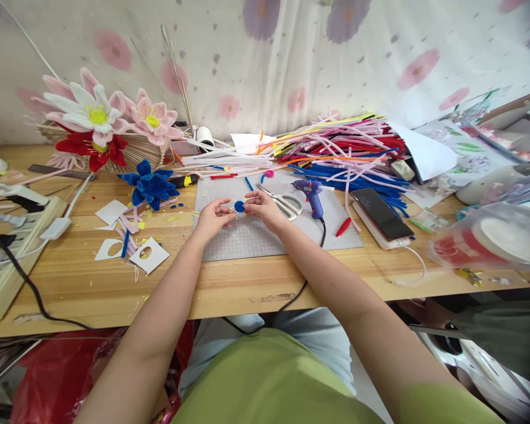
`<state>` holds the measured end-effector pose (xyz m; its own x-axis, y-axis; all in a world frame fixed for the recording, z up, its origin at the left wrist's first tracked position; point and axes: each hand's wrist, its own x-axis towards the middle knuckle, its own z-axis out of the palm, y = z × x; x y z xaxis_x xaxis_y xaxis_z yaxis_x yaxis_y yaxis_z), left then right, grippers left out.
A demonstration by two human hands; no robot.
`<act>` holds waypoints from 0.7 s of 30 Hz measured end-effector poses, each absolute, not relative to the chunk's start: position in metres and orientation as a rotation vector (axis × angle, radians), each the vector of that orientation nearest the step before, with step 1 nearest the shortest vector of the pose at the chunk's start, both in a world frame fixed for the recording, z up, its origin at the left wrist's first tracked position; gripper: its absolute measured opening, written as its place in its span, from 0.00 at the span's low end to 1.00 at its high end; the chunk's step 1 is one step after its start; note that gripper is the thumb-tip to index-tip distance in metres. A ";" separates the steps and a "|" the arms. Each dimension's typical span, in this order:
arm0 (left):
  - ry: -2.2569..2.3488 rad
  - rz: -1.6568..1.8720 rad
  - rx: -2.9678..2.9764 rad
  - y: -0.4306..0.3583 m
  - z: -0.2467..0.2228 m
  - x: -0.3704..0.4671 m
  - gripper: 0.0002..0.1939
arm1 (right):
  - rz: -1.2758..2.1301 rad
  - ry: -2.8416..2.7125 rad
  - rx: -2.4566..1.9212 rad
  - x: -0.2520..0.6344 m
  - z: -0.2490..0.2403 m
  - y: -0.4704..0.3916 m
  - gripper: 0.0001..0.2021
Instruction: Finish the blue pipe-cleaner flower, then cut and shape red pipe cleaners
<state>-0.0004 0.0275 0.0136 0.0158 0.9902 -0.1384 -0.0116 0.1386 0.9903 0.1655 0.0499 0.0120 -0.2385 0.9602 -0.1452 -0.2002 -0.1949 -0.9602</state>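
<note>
A small round coil of blue pipe cleaner (239, 206) is held above the grey cutting mat (242, 247). My left hand (214, 219) is closed at its left edge, fingertips pinched around it. From the other side, my right hand (266, 209) grips the coil between thumb and fingers. Just beyond my right hand lie grey-handled scissors (287, 204). A purple glue gun (311, 195) rests farther right on the mat. Short blue and pink pipe cleaner pieces, among them a pink coil (269, 174), lie behind my hands.
At left stand a blue pipe cleaner flower (149, 184) and pink, white and red ones. White cards with holes (149, 255) lie nearby. Heaped pipe cleaners (335, 141) fill the back. A phone (382, 213), a bagged cup (490, 241) and a power strip (22, 253) flank the work area.
</note>
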 end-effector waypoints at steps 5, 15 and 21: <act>1.404 1.320 0.953 0.035 0.014 -0.011 0.19 | 1.487 -1.138 -1.049 0.172 0.011 0.055 0.17; 1.206 1.079 0.841 0.021 0.024 0.007 0.20 | 0.942 -1.827 -0.930 0.164 0.016 0.041 0.14; 1.300 1.231 0.887 0.025 0.020 0.001 0.25 | 0.983 -1.671 -0.995 0.178 0.013 0.046 0.14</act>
